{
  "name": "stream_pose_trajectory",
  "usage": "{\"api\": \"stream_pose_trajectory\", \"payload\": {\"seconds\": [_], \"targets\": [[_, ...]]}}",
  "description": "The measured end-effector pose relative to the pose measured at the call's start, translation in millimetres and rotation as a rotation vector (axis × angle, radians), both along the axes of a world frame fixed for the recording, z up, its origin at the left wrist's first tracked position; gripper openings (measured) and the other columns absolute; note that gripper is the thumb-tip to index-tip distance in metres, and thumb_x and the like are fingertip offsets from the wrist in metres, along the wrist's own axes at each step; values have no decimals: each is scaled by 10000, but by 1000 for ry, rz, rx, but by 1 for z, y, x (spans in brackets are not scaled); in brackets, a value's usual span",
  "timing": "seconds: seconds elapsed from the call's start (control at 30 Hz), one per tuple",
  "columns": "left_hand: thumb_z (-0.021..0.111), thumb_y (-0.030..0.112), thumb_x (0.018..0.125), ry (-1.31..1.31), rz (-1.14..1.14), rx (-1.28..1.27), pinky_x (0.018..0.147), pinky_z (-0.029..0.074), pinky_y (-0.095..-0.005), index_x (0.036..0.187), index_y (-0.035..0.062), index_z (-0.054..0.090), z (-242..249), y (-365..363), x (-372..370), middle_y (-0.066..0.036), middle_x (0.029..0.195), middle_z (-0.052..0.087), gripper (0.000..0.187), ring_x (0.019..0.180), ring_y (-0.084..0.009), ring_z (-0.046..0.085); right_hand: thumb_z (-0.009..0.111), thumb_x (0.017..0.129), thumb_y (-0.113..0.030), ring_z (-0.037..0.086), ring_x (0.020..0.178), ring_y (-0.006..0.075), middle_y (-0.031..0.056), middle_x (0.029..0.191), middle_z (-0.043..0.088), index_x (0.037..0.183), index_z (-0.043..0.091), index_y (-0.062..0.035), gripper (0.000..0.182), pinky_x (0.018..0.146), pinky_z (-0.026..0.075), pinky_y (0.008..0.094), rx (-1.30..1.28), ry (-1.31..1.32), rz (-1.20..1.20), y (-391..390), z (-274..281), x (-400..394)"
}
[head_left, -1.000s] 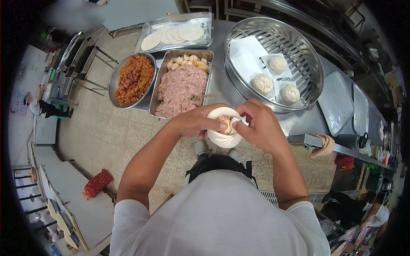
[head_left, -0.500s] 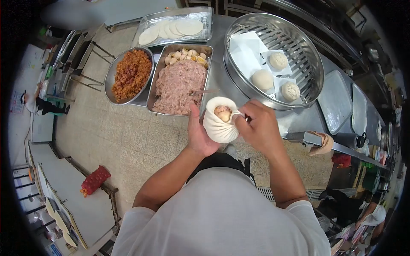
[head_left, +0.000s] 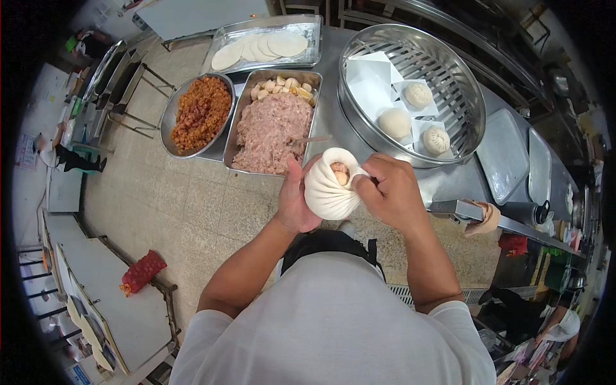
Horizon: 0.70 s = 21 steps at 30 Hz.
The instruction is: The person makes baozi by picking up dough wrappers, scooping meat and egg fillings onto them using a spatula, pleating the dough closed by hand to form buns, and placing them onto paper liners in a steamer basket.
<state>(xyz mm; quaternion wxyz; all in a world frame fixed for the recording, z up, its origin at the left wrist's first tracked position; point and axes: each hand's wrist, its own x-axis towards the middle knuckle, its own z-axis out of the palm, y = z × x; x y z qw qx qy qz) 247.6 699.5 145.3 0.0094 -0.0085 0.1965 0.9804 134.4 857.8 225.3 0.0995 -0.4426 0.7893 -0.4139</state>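
A half-pleated stuffed bun rests against the palm of my left hand, whose thumb points up along the bun's side and whose fingers curl under it out of sight. My right hand pinches the dough rim between thumb and forefinger. Folds fan out from that pinch, and meat filling with a pale egg-like piece shows through the opening. Just beyond the hands lies a metal tray of minced meat, with pale egg pieces at its far end and a utensil handle sticking out.
A steamer at the right holds buns on paper squares. A bowl of orange-red filling stands left of the meat tray. Behind it, a tray holds dough rounds. A red net sack lies at the left. Other people are in the background.
The bun has turned slightly in my hands and its opening is narrower, with more folds gathered. My right hand keeps its pinch on the rim.
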Motion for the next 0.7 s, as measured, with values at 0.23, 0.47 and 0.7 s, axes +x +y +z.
{"api": "stream_pose_trajectory", "payload": {"seconds": [0.23, 0.47, 0.7], "targets": [[396, 788, 866, 46, 26, -229, 1099, 416, -425, 1420, 21, 397, 0, -5, 0, -135, 1358, 530, 946, 1273, -234, 525, 700, 760, -106, 550, 614, 301, 134, 746, 579, 822, 647, 31, 160, 580, 448, 381, -72, -185, -71, -3, 8, 0], [431, 835, 802, 71, -145, -55, 668, 627, -390, 1429, 60, 388, 7, -15, 4, -132, 1292, 570, 998, 1059, -245, 666, 654, 780, -89, 536, 597, 310, 160, 679, 534, 759, 615, 47, 143, 561, 423, 399, -161, -123, 13, 1, -7, 0], [434, 843, 788, 65, -12, -277, 528, 617, -365, 1446, 73, 352, 10, -7, 2, -139, 1294, 559, 1016, 1001, -248, 689, 675, 783, -97, 555, 605, 278, 140, 724, 570, 817, 630, 30, 139, 574, 440, 381, -96, -97, -127, -2, 16, 6]]}}
